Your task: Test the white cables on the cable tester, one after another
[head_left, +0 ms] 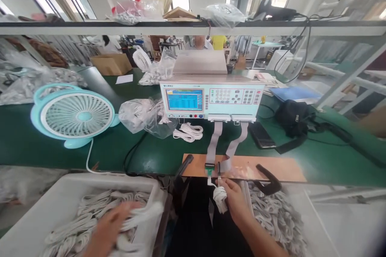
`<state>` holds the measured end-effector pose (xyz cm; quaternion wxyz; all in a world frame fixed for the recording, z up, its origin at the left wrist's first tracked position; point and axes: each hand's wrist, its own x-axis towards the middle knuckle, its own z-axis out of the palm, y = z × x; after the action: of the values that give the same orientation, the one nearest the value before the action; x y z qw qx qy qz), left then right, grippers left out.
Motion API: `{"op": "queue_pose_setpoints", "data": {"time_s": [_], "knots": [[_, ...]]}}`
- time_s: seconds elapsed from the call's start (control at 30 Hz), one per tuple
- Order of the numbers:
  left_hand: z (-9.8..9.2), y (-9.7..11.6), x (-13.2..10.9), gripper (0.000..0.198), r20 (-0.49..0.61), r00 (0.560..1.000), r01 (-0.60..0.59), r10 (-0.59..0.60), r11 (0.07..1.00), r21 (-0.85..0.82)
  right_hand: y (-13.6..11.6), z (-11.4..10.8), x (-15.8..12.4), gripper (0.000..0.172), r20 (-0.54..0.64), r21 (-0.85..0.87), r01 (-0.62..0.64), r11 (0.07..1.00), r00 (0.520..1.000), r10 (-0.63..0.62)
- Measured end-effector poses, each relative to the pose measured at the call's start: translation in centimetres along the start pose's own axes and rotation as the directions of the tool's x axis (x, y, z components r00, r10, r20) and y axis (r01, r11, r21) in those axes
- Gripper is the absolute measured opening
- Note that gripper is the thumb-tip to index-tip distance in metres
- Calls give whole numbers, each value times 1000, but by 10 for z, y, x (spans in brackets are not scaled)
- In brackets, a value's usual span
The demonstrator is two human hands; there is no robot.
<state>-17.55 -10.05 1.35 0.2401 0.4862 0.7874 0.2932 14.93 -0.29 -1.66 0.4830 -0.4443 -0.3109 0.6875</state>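
My right hand [234, 200] is closed on a coiled white cable [220, 197], whose plug end reaches up to the connectors [211, 167] on the wooden board [271, 167]. Two grey ribbon cables [214, 138] run from those connectors to the cable tester [211, 98] with its lit blue screen. My left hand [110, 225] reaches into the white bin [45, 209] of coiled white cables on the left; it is blurred and lies among the cables, fingers on a bundle.
A light blue desk fan [74, 114] stands on the green bench at left. Plastic bags of cables [141, 114], a loose white coil [188, 131], a phone [261, 134] and a black bag [294, 116] lie near the tester. A pile of cables [276, 217] lies at right.
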Motion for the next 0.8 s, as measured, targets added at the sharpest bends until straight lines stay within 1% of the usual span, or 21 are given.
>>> {"op": "queue_pose_setpoints", "data": {"time_s": [0.03, 0.07, 0.1, 0.13, 0.17, 0.2, 0.27, 0.33, 0.43, 0.53, 0.6, 0.67, 0.7, 0.77, 0.8], "knots": [[21, 25, 1, 37, 188, 980, -52, 60, 998, -46, -1, 1, -1, 24, 4, 3, -1, 1000, 1000, 1], [43, 50, 2, 34, 295, 941, -146, 167, 985, -94, -1, 1, -1, 24, 4, 5, -4, 1000, 1000, 4], [64, 72, 4, 35, 358, 892, -235, 277, 960, -155, -2, 2, -2, 24, 2, 7, -8, 1000, 1000, 8], [84, 91, 6, 36, 389, 855, -287, 343, 938, -197, -3, 3, -2, 25, -5, 7, -15, 1000, 1000, 15], [101, 107, 9, 37, 406, 832, -313, 377, 925, -217, -3, 3, -2, 26, -15, 6, -21, 1000, 1000, 21], [116, 119, 12, 40, 419, 820, -322, 391, 919, -228, -4, 4, -2, 27, -26, 5, -23, 1000, 999, 23], [135, 133, 20, 45, 424, 813, -316, 398, 914, -253, -6, 4, -1, 29, -39, 0, -16, 1000, 999, 16], [143, 138, 26, 47, 431, 807, -298, 404, 908, -295, -8, 4, 0, 32, -44, -11, -2, 1000, 999, 2], [146, 139, 31, 44, 440, 803, -275, 402, 905, -325, -8, 6, 0, 33, -41, -18, 10, 1000, 999, -11], [146, 139, 24, 41, 435, 811, -271, 393, 909, -317, -1, 10, -6, 33, -40, -25, 23, 999, 999, -24], [148, 139, 13, 41, 457, 793, -274, 402, 906, -322, 6, 6, -15, 35, -16, -84, 39, 996, 999, -41], [150, 137, -1, 41, 485, 764, -282, 425, 897, -340, 8, -9, -25, 35, 24, -159, 27, 987, 999, -24], [150, 137, -9, 39, 493, 753, -285, 436, 891, -353, 6, -22, -31, 34, 37, -198, 8, 980, 999, -1], [150, 135, -23, 29, 487, 753, -285, 443, 886, -365, -6, -57, -40, 31, 36, -323, -25, 946, 999, 38], [150, 135, -29, 23, 478, 757, -291, 445, 885, -362, -15, -77, -45, 30, 19, -424, -15, 905, 1000, 25]]}}
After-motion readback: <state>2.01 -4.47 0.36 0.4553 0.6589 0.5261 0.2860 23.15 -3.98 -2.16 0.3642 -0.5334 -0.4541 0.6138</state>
